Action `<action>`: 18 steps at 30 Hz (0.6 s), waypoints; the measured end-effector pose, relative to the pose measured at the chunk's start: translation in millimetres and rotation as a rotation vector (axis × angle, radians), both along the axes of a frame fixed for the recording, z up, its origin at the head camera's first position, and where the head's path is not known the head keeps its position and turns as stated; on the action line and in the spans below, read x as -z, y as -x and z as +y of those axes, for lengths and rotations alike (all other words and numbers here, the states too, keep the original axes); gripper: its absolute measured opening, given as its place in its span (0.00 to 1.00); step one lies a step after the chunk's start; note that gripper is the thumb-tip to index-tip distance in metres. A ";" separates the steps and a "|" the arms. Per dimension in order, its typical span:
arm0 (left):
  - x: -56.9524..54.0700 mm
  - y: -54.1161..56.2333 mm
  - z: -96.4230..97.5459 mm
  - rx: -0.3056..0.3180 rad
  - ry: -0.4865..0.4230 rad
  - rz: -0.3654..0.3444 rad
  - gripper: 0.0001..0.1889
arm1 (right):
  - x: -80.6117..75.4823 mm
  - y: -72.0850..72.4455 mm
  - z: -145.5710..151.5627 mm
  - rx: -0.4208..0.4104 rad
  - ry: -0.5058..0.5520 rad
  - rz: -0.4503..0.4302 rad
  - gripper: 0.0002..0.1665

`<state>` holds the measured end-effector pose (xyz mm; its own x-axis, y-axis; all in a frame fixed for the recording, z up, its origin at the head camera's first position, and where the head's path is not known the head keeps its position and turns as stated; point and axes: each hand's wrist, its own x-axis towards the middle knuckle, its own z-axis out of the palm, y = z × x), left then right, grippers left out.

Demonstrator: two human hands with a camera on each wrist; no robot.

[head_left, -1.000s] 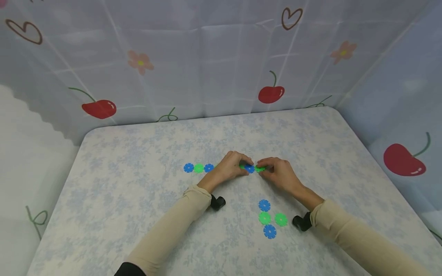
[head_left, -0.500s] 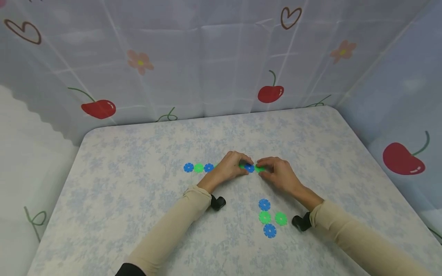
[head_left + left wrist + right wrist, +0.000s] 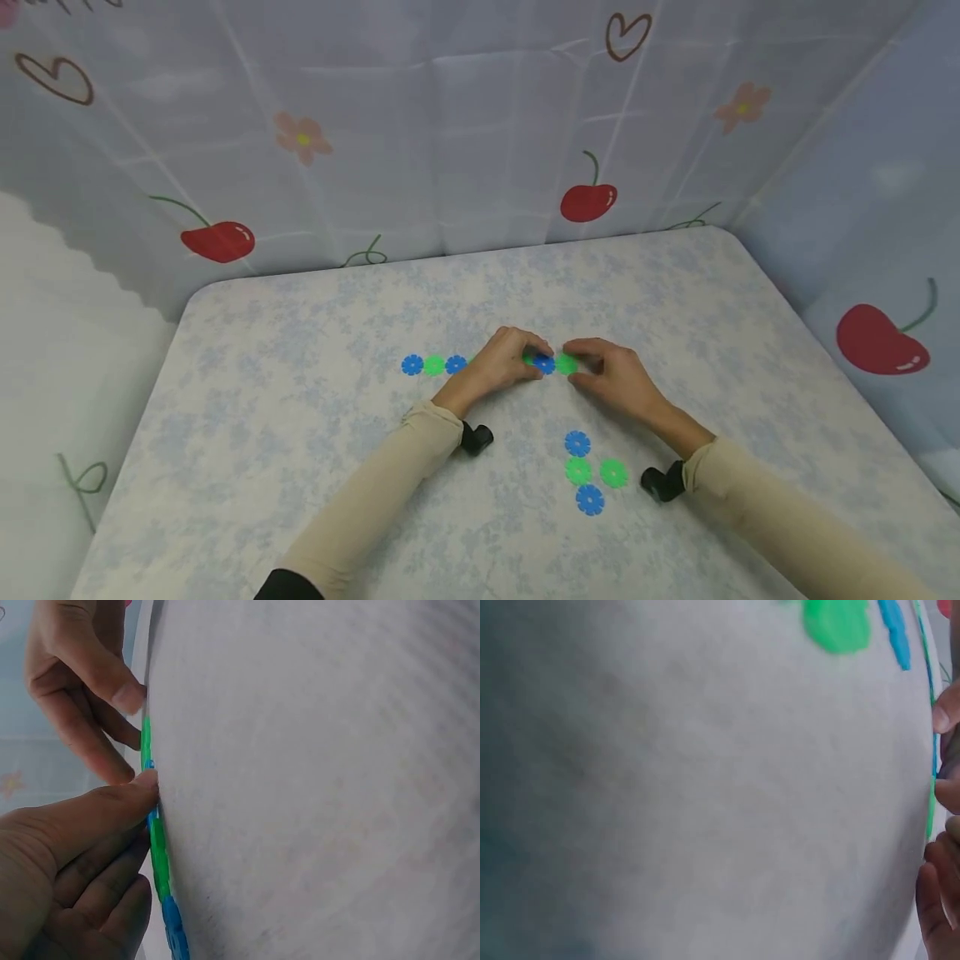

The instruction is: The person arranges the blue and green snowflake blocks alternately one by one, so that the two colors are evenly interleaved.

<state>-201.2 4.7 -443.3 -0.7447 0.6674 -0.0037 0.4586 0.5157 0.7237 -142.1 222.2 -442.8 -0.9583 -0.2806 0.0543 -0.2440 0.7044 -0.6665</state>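
A row of blue and green notched plastic discs lies across the table; its left end shows a blue disc (image 3: 412, 365), a green disc (image 3: 434, 365) and another blue disc (image 3: 455, 364). My left hand (image 3: 501, 360) covers the middle of this row and pinches a blue disc (image 3: 544, 364) near the right end between thumb and fingers. The green end disc (image 3: 566, 364) joins onto that one. Just right of it, my right hand (image 3: 617, 379) has thumb and fingers spread apart, holding nothing. In the left wrist view the row (image 3: 160, 859) appears edge-on.
Nearer me lie loose discs: a blue disc (image 3: 577, 443), a green disc (image 3: 578, 471), another green disc (image 3: 613, 473) and a blue disc (image 3: 590, 500). The patterned table (image 3: 300, 333) ends at a curtain (image 3: 442, 150) printed with cherries.
My right hand has let go of the green end disc, its fingers parting and moving slightly right. My left hand keeps its pinch on the row. The head view has shifted slightly.
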 end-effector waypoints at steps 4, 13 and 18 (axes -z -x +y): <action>-0.4 -0.4 0.9 -0.005 -0.005 0.004 0.17 | -2.3 -9.6 7.0 0.030 0.031 -0.014 0.29; -0.2 -0.5 0.2 0.001 -0.044 -0.011 0.17 | -4.9 -51.1 13.5 -0.007 0.120 -0.028 0.21; 1.4 -1.0 -1.5 -0.011 -0.029 -0.025 0.17 | -3.9 -66.0 15.8 -0.119 0.164 -0.111 0.20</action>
